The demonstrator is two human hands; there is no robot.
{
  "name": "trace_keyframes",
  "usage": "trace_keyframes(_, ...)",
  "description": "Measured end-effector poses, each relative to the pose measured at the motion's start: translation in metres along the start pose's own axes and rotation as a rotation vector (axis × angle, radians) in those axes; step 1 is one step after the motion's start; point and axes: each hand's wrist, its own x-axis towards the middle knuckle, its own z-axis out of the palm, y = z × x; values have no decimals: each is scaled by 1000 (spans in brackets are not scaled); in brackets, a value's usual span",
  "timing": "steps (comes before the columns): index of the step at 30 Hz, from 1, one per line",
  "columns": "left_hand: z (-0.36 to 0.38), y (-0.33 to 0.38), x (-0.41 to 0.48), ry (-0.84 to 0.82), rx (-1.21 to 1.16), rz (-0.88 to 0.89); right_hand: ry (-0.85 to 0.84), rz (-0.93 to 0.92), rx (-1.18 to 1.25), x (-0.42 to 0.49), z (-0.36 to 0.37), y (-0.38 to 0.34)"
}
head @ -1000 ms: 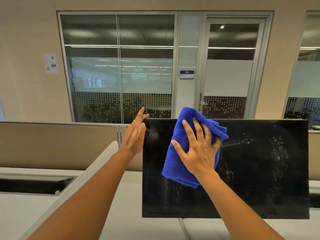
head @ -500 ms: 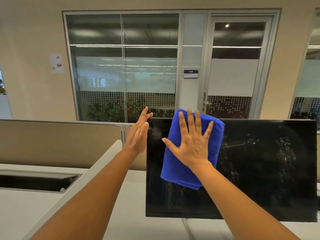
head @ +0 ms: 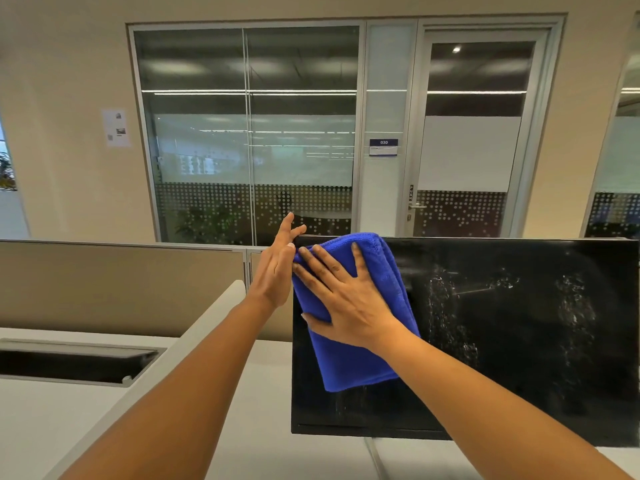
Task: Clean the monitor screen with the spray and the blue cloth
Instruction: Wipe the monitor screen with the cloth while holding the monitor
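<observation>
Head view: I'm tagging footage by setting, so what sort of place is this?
Likely an open-plan office: a monitor on a desk, a desk divider, and a glass-walled room with a door sign.

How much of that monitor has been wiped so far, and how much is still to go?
Spraying looks done: droplets speckle the monitor screen. In hand: the right hand presses the blue cloth flat on the screen's upper left corner, while the left hand braces the monitor's left edge. Left to do: the middle and right side, where streaks remain. The spray bottle is not in view.
</observation>
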Motion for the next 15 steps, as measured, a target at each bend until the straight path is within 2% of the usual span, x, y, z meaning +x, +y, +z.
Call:
trace_keyframes(4,0,1,0,10,32,16,24,139,11,-15,-2,20)
trace_keyframes(11,0,1,-1,13,92,23,137,715,96,-29,0,16)
trace_keyframes(13,-1,0,-2,14,96,23,139,731,114,-22,0,5)
trace_keyframes(15,0,0,-2,8,101,21,124,654,118,-13,0,-3)
